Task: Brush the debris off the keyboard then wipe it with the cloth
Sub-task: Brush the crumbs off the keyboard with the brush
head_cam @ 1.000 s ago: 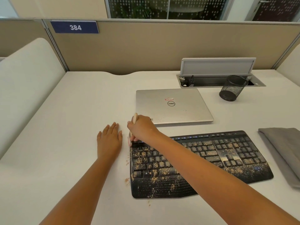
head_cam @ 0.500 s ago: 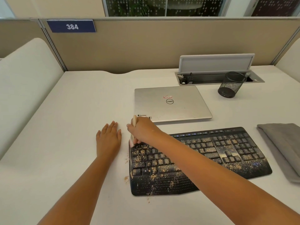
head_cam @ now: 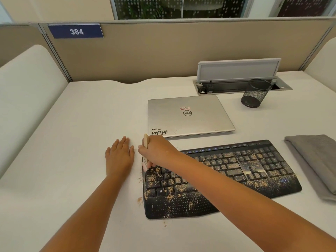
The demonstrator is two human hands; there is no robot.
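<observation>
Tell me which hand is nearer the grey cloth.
Right. The right hand grips a brush at the keyboard's far-left corner, most of a keyboard's length from the cloth. The left hand lies flat on the desk further left still.

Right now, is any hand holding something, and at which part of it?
The right hand holds a brush by its handle, bristles down at the keyboard's left end. The left hand lies flat on the desk, holding nothing.
</observation>
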